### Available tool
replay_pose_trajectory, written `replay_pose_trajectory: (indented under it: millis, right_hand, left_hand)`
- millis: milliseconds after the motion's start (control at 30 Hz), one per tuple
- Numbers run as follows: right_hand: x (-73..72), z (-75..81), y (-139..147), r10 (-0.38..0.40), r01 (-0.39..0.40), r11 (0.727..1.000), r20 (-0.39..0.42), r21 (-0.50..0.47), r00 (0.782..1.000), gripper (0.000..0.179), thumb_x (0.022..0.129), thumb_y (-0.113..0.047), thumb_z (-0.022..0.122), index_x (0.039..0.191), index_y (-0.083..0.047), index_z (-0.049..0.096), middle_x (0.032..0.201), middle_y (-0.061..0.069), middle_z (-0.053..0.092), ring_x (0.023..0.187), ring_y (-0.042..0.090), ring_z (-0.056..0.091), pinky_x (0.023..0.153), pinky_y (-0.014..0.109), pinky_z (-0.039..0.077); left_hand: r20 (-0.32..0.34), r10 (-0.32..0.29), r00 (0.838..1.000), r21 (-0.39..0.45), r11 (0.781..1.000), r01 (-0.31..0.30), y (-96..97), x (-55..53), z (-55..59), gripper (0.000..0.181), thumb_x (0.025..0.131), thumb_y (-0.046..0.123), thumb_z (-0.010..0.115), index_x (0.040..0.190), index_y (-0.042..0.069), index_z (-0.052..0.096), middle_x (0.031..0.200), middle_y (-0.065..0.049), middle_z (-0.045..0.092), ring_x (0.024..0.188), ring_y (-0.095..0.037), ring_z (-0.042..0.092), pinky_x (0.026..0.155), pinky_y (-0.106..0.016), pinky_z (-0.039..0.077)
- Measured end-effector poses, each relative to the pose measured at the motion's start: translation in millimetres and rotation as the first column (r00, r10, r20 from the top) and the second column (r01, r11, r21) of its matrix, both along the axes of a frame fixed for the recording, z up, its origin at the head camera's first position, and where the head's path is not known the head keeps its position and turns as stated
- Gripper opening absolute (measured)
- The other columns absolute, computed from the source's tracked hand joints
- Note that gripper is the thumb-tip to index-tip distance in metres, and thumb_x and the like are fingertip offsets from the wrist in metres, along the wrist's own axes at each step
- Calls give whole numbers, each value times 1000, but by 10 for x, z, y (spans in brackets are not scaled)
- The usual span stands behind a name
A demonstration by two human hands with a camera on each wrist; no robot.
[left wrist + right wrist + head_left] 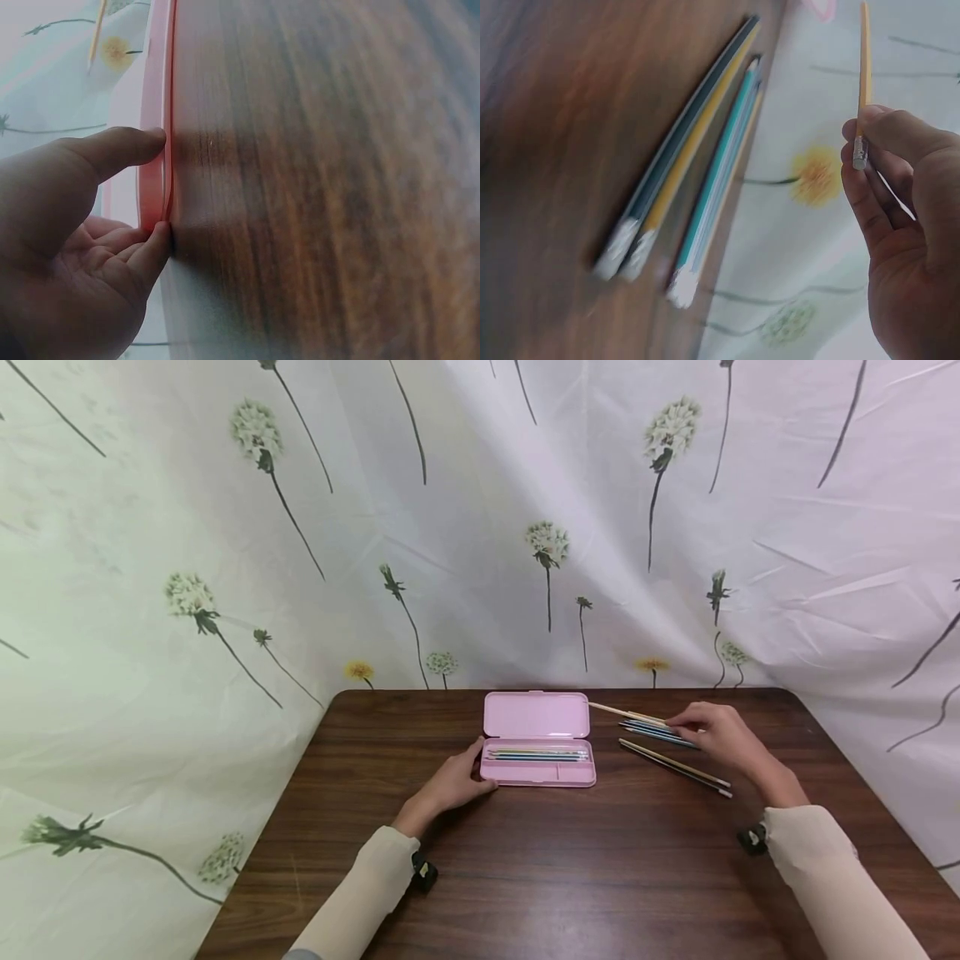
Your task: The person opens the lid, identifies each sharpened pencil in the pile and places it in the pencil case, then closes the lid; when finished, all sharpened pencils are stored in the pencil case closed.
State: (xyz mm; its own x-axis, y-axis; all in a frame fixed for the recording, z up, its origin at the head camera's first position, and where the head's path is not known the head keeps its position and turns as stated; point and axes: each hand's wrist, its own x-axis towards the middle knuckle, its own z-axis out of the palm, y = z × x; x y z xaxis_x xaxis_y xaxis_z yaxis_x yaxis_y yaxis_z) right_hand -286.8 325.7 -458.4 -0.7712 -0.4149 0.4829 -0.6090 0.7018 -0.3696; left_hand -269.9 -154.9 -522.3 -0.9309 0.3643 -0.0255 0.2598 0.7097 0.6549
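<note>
A pink pencil case point(521, 773) lies with its lid point(536, 716) swung back, and several pencils point(536, 756) rest in its long compartment. My left hand point(453, 783) holds the case by its left end, thumb at the front corner and fingers around the side, as the left wrist view also shows. Off to the right of the case, my right hand point(716, 735) pinches a yellow pencil point(865, 67) near its eraser end between thumb and fingers. That pencil is raised and points left toward the lid.
Beneath the right hand, blue-green pencils point(652, 730) lie together on the dark wooden table point(525, 877). Nearer me, a black pencil point(679, 139) and a yellow one point(690, 146) lie side by side. A flowered cloth point(480, 527) hangs behind the table's far edge.
</note>
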Motion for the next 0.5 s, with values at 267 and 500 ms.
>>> replay_pose_trajectory:
  millis: [267,500]
  right_hand:
    - [-98,124,-296,76,-77,997,-33,-6,997,24,86,10,80,98,-10,86,88,1,78,73,3,59,64,21,47]
    - [-171,212,-498,117,-117,993,0,4,993,20,89,8,80,102,-6,85,94,1,79,81,9,65,68,28,51]
  left_hand:
    - [-45,-16,999,-25,1000,15,-28,-59,-96,96,96,39,77,166,-3,27,162,-30,46,143,-39,57,114,-52,49]
    - [12,23,1000,-30,999,-22,60,120,181,91,97,27,78,166,-4,27,165,-27,44,148,-37,52,120,-52,44]
